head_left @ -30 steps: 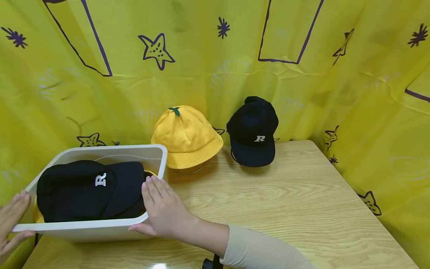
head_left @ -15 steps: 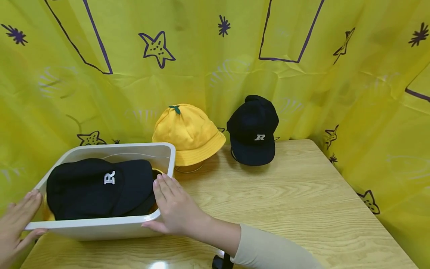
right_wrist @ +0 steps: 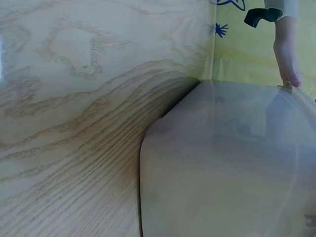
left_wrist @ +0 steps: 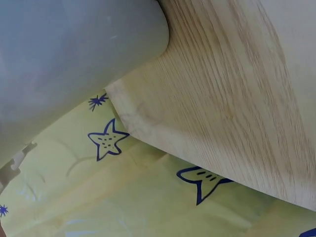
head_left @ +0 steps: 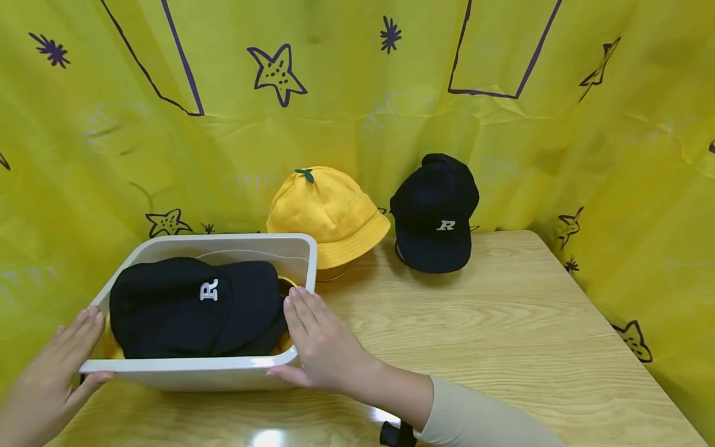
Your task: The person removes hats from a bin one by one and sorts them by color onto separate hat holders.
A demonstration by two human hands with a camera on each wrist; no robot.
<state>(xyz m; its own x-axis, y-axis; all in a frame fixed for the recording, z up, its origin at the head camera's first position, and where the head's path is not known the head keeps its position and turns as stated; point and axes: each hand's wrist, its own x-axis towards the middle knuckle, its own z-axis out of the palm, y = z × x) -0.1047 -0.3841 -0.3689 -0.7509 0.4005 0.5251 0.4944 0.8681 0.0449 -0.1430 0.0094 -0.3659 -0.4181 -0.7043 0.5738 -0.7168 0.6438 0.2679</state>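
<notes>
Four pieces, hazards noted

White bin [head_left: 212, 377]: standing on the left part of the wooden tabletop [head_left: 475, 335], its opening facing up. The left wrist view is showing the tabletop's edge close by; any overhang cannot be told. Sliding outward could be costing it support.

Left hand [head_left: 53, 372]: resting straight fingers over the left rim, thumb lying near the front corner. Right hand [head_left: 329, 344]: laying straight fingers over the right rim, thumb pointing along the front. Neither is curling round the bin; uneven pressure could be twisting it, and a slack touch could be letting a corner slip.

Boxed black cap [head_left: 167, 310]: lying on top inside the bin, bill pointing right, white R showing; yellow fabric [head_left: 113, 343] is peeking out beside it. Contents are sitting high, so a tilt could be spilling this cap first.

Yellow hat [head_left: 324, 211]: standing just behind the bin's rear right corner; contact cannot be told. Likeliest mishap: the corner catching its brim and toppling it.

Rear black cap [head_left: 432, 211]: standing right of the hat, apart from the bin; a falling hat could be knocking it.
</notes>
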